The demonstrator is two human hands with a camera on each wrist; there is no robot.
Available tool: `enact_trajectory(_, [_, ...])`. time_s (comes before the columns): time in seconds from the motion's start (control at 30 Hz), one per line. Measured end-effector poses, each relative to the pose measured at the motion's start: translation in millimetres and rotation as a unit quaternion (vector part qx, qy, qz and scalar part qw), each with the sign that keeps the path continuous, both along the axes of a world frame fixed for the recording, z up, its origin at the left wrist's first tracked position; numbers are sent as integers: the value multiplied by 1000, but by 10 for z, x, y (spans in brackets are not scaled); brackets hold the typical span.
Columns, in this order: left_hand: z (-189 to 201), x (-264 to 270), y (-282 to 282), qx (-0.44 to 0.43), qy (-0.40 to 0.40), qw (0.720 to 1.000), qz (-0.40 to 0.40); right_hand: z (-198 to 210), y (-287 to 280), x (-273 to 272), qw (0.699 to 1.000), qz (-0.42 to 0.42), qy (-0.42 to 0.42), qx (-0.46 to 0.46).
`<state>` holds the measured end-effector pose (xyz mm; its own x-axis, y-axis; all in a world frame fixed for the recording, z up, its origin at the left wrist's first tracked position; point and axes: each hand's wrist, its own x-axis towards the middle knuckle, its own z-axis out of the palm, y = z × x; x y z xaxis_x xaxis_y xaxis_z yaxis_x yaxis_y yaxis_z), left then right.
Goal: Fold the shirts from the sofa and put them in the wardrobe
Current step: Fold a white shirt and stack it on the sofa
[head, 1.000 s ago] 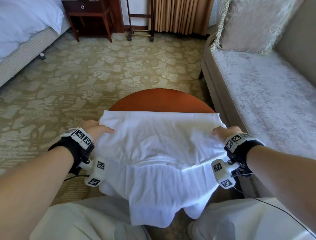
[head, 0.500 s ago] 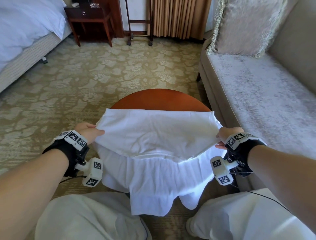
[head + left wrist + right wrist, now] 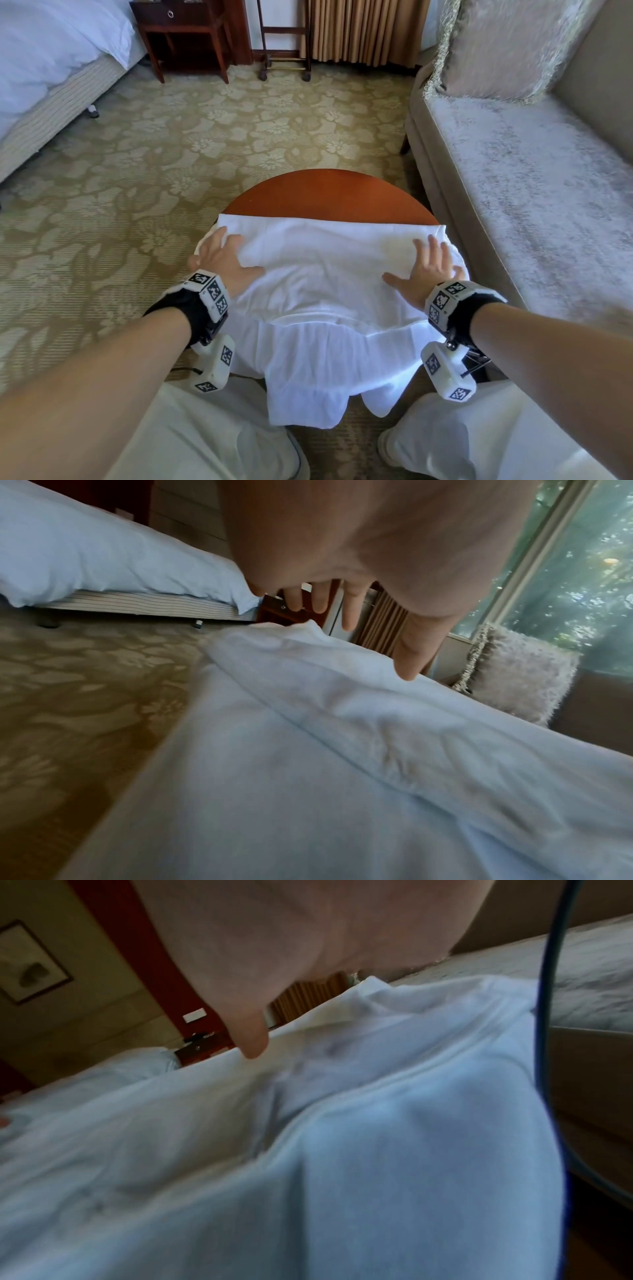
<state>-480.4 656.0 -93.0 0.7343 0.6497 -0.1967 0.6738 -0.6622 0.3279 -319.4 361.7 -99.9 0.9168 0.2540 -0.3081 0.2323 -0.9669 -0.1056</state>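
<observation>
Nearest the person, the loose lower part of the white shirt (image 3: 308, 370) hung over the near edge of the round wooden table (image 3: 329, 192), between the knees. Farther up, a folded layer lay flat on the tabletop, and both hands rested on it with fingers straight and spread: the left hand (image 3: 222, 262) near its left edge, the right hand (image 3: 423, 274) near its right edge, neither gripping the cloth. The step looked like smoothing a fold just laid down. The next move probably called for taking hold of the hanging part and bringing it up over the folded layer, keeping the edges aligned. Beyond the table lay the patterned carpet (image 3: 239, 130), and to the right the sofa (image 3: 531, 178).
</observation>
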Motion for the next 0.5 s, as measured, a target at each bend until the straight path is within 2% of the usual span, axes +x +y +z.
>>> enact_trajectory(0.07, [-95, 92, -26, -30, 67, 997, -33, -142, 22, -34, 997, 38, 65, -25])
enact_trajectory(0.17, [-206, 191, -14, -58, 118, 991, -35, -278, 10, 18, 995, 57, 75, -44])
enact_trajectory(0.37, [-210, 434, 239, -64, 117, 990, -39, -274, 211, 339, 994, 67, 65, -59])
enact_trajectory(0.5, [-126, 643, 405, -118, 94, 988, -16, -232, 380, 533, 993, 70, 66, -69])
